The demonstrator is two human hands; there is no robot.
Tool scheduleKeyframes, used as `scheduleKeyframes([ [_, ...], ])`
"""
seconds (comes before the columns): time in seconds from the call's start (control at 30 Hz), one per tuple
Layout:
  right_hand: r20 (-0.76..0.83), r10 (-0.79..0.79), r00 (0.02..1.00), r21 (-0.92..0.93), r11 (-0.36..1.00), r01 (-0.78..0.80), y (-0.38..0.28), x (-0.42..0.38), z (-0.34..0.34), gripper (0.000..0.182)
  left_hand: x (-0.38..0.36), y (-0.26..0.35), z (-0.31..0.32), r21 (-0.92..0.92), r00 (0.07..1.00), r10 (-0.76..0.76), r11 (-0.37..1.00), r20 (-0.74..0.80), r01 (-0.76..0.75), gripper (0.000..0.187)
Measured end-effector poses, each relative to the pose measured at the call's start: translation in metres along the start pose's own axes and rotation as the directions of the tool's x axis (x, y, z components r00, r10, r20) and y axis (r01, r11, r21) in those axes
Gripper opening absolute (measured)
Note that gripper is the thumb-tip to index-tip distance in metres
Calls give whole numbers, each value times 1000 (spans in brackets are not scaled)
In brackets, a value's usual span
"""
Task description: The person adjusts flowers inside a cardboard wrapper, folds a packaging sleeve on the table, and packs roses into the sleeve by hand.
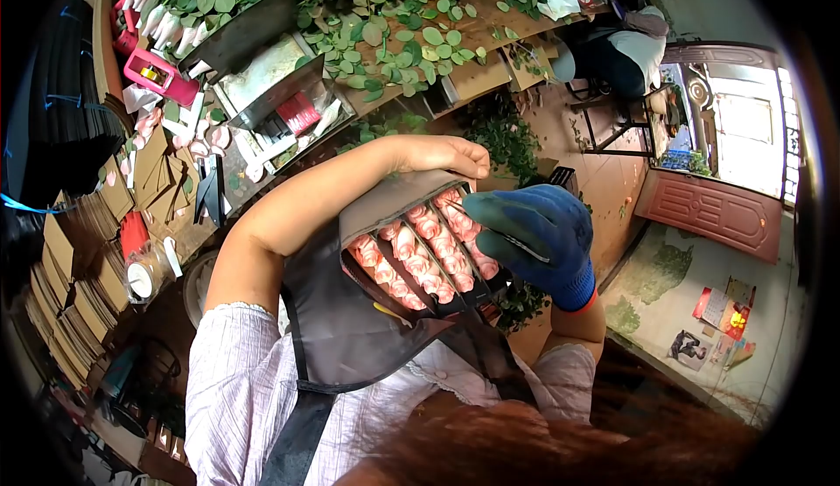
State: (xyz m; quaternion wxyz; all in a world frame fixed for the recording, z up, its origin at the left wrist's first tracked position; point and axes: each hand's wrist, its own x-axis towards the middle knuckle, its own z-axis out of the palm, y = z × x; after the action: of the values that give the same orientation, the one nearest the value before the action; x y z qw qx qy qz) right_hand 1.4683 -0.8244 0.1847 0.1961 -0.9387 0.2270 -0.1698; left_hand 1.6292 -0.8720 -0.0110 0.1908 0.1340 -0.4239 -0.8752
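"Where are the pink roses (453, 257)?"

"In slanting rows in the box (477, 295), just left of the right grip (472, 215)."

"Is that grip closed?"

"Yes, gloved, around a slim tool (530, 251) slanting far-left to near-right, much like the rows."

"And the left grip (455, 157)?"

"Curled by the far edge; I can't tell what it grasps. The right is nearer the rightmost row."

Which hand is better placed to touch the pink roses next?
Probably the right hand: its gloved fingers are beside the pink roses; the left hand is farther off, at the edge of the grey cloth.
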Motion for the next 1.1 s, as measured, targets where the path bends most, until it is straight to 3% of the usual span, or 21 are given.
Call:
scheduleKeyframes([
  [0.4,25,-11,1000,5,1000,11,0,3,0,35,-1,1,2,-42,999,-31,999,-16,30,12],
  [1.1,46,-40,998,21,999,39,0,5,1,35,-1,1,6,-55,1000,-22,998,-16,21,17],
])
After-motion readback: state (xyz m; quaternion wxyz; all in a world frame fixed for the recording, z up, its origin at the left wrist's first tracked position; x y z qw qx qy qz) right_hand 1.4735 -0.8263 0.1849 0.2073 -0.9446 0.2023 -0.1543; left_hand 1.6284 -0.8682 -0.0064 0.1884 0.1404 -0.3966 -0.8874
